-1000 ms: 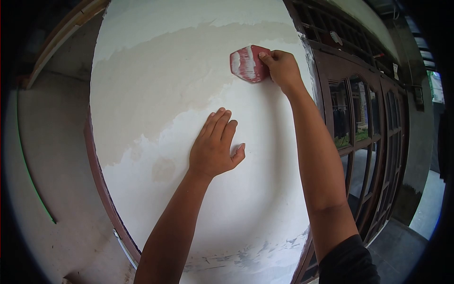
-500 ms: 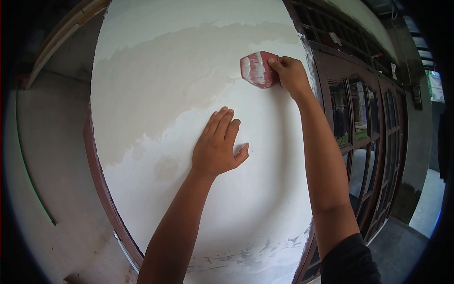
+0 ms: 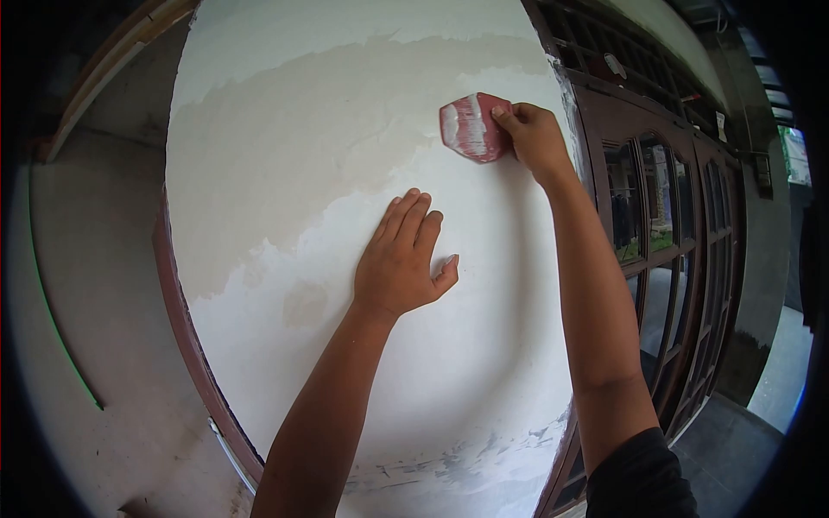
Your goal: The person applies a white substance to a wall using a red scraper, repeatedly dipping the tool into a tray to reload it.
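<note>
In R hand (image 3: 537, 142), thumb side: red scraper (image 3: 476, 128), white-smeared.

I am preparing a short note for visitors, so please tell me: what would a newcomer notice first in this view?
Probably the red scraper, smeared with white and held in the right hand high on the wall's right side. Next comes the left hand, spread near the middle of the pale wall, below a broad beige patch. At the right, dark brown doors with glass panes frame the scene.
</note>
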{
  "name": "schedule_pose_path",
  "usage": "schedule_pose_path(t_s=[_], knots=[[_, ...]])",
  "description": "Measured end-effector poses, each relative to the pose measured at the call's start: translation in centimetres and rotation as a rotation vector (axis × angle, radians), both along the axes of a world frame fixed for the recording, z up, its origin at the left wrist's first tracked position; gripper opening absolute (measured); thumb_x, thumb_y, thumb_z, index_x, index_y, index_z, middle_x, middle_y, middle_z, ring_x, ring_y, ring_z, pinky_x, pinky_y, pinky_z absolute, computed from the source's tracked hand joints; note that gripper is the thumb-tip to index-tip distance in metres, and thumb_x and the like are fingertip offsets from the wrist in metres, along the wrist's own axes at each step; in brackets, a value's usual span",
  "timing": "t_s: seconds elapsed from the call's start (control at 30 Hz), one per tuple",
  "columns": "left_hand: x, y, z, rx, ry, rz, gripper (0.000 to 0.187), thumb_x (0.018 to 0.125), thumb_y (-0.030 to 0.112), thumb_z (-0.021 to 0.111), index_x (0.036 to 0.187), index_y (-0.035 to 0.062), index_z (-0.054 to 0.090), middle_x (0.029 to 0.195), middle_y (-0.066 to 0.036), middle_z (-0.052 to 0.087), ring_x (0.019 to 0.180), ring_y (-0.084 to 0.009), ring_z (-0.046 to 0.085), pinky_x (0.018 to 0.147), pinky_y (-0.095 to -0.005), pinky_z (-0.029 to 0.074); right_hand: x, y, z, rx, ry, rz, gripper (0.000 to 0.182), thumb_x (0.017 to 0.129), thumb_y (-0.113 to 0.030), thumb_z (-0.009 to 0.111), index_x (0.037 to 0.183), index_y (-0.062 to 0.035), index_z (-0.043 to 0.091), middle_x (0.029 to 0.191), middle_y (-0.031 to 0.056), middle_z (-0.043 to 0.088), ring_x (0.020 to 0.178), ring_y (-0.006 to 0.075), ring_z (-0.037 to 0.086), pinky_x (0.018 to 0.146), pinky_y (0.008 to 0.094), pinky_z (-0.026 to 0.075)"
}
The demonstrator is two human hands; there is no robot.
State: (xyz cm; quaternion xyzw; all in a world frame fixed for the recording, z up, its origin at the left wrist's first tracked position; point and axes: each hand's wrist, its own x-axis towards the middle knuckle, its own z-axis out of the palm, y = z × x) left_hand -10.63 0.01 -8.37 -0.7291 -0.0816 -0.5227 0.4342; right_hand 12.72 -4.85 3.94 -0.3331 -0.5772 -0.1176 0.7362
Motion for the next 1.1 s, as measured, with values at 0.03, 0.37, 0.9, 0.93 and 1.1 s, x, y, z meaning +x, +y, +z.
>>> schedule_pose_path(t_s=[0.03,0.37,0.9,0.93,1.1], knots=[[0.0,0.1,-0.1,0.005,-0.006,-0.004,0.049,0.078,0.023,0.074,0.117,-0.0027,0.06,0.132,-0.022,0.057,0.134,-0.0381,0.051,0.115,-0.0497,0.041,1.1,-0.3,-0.3,-0.003,0.066,0.046,0.031,0.097,-0.026,0.069,0.098,0.0048,0.071,0.071,0.0059,0.064,0.054,0.0106,0.05,0.051,0.0283,0.041],[0.0,-0.1,0.0,0.002,-0.002,-0.009,0.049,0.078,0.024,0.074,0.116,-0.0028,0.061,0.132,-0.022,0.058,0.133,-0.0378,0.051,0.115,-0.0495,0.041,-2.8,0.1,0.2,-0.065,-0.062,0.021,0.036,0.097,-0.029,0.068,0.104,0.0066,0.071,0.086,0.012,0.072,0.073,0.0171,0.064,0.07,0.0323,0.051],[0.0,0.1,-0.1,-0.002,-0.005,-0.009,0.048,0.079,0.024,0.074,0.116,-0.0023,0.061,0.132,-0.022,0.057,0.134,-0.0375,0.051,0.115,-0.0492,0.041,0.3,0.0,2.1,-0.044,-0.009,-0.047,0.038,0.096,-0.031,0.069,0.102,0.0059,0.072,0.076,0.0071,0.067,0.065,0.0141,0.055,0.062,0.0317,0.046],[0.0,0.1,-0.1,-0.004,-0.008,-0.008,0.048,0.079,0.024,0.074,0.116,-0.0024,0.061,0.132,-0.022,0.057,0.133,-0.0376,0.051,0.115,-0.0493,0.041,1.6,0.0,2.0,-0.045,0.047,0.002,0.035,0.097,-0.03,0.069,0.101,0.0049,0.072,0.075,0.0055,0.065,0.062,0.0123,0.052,0.059,0.0303,0.044],[0.1,0.2,0.0,0.006,-0.019,-0.034,0.047,0.078,0.024,0.074,0.115,-0.0026,0.062,0.131,-0.022,0.058,0.133,-0.0379,0.052,0.115,-0.0498,0.042,1.4,-0.9,1.9,0.009,0.095,0.275,0.027,0.097,-0.026,0.069,0.092,0.0006,0.071,0.064,-0.0008,0.053,0.052,0.0077,0.039,0.048,0.0269,0.031]])
